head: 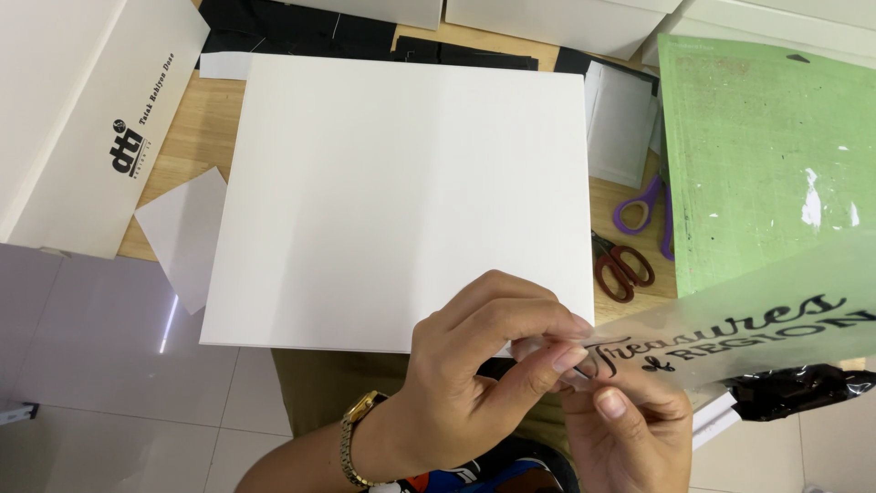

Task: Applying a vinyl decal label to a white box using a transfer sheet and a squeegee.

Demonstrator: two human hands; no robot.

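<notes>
My left hand (474,365), with a gold watch on its wrist, pinches the left end of a clear transfer film (730,333) that carries black lettering. My right hand (625,424) grips the same end from below, thumb on top. The film stretches to the right over a green cutting mat (766,155). A black glossy backing strip (794,388) hangs under the film's right part. Just beyond my hands lies a large white square board (401,192) on the wooden table (187,137).
Red-handled scissors (622,267) and purple-handled scissors (643,208) lie between the board and the mat. A white box with a black printed mark (91,128) stands at left, a loose white sheet (187,233) beside it. Black sheets (292,32) and white boxes (566,23) lie at the back.
</notes>
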